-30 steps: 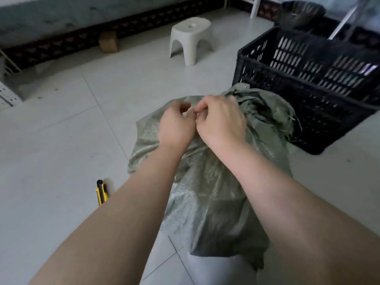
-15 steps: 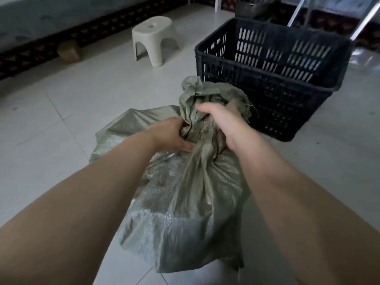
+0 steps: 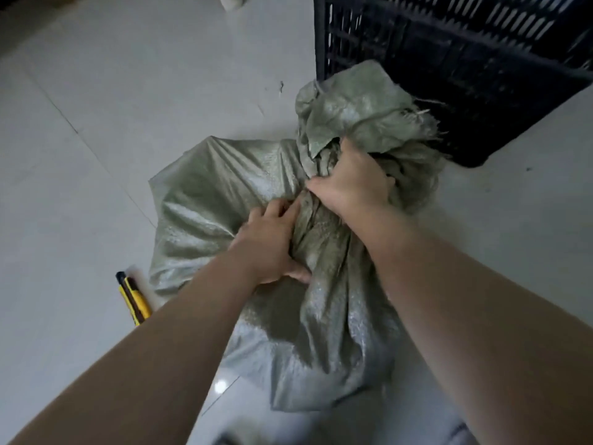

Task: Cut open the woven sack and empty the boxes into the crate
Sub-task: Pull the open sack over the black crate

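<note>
A grey-green woven sack [image 3: 221, 200] lies bulging on the tiled floor in the middle of the head view. Its gathered neck with frayed threads points at the black slatted crate [image 3: 455, 78] at the top right. My right hand [image 3: 351, 179] grips the bunched neck just below the loose flap. My left hand [image 3: 271, 242] grips the fabric a little lower, fingers dug into a fold. No boxes show; the sack hides its contents. A yellow and black utility knife [image 3: 133, 298] lies on the floor to the left of the sack, partly behind my left forearm.
The foot of a white stool [image 3: 229, 2] shows at the top edge. Pale floor tiles spread to the left and right of the sack. The crate's near corner stands close behind the sack's neck.
My view has dropped and moved closer over the sack. Both hands went from picking at the neck's top to gripping it lower down. The knife is back in view.
</note>
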